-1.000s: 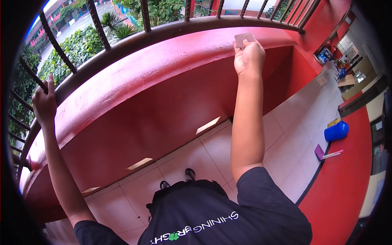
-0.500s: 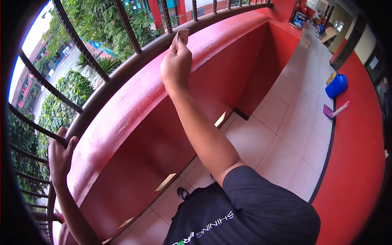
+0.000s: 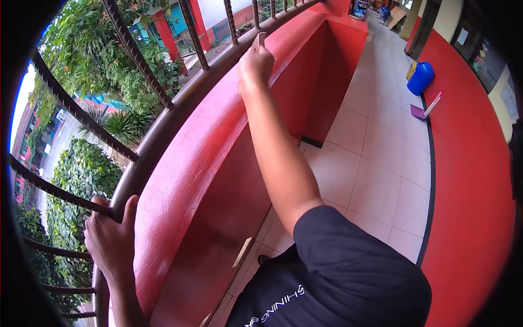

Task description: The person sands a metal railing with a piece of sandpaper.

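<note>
This is an open upper-floor corridor of a public building, perhaps a school. A red parapet wall topped by a dark metal railing runs along one side, with shrubs and a street far below. Pale floor tiles stretch toward doorways, and a blue bucket stands against the opposite red wall.

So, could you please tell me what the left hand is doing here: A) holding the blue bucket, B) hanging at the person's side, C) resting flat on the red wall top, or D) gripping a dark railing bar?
D: the left hand is wrapped around a dark railing bar beside the red wall.
</note>
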Demonstrator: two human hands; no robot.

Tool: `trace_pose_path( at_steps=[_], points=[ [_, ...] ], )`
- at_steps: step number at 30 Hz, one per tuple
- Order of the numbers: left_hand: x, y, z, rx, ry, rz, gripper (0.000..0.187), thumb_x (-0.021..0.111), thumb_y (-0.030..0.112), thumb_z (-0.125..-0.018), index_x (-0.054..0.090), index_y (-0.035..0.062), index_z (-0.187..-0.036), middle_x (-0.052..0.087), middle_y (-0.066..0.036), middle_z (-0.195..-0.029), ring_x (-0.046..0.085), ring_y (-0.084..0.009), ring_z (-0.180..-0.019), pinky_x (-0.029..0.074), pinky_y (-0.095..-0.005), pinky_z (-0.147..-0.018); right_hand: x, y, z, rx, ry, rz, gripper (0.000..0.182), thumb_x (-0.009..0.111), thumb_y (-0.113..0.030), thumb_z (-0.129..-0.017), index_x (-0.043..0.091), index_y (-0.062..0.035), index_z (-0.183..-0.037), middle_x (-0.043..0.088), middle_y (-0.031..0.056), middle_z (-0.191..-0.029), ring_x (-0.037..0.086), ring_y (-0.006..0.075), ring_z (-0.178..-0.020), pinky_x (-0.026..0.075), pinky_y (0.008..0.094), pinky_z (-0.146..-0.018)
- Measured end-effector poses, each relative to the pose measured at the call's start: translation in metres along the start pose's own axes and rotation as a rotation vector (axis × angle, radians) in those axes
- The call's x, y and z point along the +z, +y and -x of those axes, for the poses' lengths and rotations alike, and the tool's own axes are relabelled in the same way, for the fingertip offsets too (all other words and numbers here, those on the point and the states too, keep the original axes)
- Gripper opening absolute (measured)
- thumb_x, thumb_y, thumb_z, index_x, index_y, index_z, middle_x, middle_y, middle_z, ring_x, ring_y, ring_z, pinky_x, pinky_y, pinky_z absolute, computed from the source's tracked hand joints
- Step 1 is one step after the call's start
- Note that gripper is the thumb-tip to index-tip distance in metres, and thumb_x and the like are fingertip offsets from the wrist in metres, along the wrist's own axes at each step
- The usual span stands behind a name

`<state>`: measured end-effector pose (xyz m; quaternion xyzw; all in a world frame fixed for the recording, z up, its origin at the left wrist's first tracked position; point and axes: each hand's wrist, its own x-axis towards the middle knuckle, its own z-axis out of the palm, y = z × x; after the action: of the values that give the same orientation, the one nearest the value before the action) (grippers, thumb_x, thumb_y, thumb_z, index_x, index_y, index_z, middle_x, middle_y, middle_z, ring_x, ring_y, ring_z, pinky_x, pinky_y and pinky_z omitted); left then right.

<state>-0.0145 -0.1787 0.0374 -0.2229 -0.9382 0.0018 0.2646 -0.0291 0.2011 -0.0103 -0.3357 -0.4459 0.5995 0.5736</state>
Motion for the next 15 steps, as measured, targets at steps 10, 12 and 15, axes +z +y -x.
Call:
trace_pose_path(
  at_steps=[10,12,15],
  points=[
    [-0.002,-0.004,0.028,0.027,-0.025,-0.055,0.066,0.070,0.059,-0.090,0.060,-0.0020,-0.112,0.066,-0.025,-0.098,0.065,-0.0457,-0.099,0.053,-0.0536,-0.084,-0.012,0.023,-0.001,-0.173,-0.136,0.139,0.031,0.046,-0.011,-0.105,0.067,0.0094,-0.115,0.074,0.0220,-0.102,0.072,0.0293,-0.094,0.054,0.0386,-0.080],
    [-0.018,0.016,0.041,0.151,0.134,-0.128,0.064,0.076,0.047,-0.088,0.058,-0.0032,-0.124,0.061,-0.027,-0.119,0.060,-0.0459,-0.114,0.050,-0.0521,-0.096,-0.019,0.017,-0.002,-0.006,-0.195,-0.122,0.026,0.045,-0.009,-0.106,0.067,0.0048,-0.102,0.062,0.0080,-0.083,0.056,0.0135,-0.073,0.044,0.0320,-0.065],
    [-0.051,0.073,0.039,0.320,0.203,0.033,0.062,0.080,0.036,-0.085,0.055,-0.0048,-0.124,0.056,-0.023,-0.128,0.054,-0.0442,-0.123,0.046,-0.0487,-0.106,-0.021,0.021,-0.035,0.091,-0.260,-0.212,0.025,0.044,-0.007,-0.106,0.061,-0.0007,-0.089,0.050,-0.0026,-0.075,0.043,0.0051,-0.062,0.033,0.0277,-0.052]
  ],
)
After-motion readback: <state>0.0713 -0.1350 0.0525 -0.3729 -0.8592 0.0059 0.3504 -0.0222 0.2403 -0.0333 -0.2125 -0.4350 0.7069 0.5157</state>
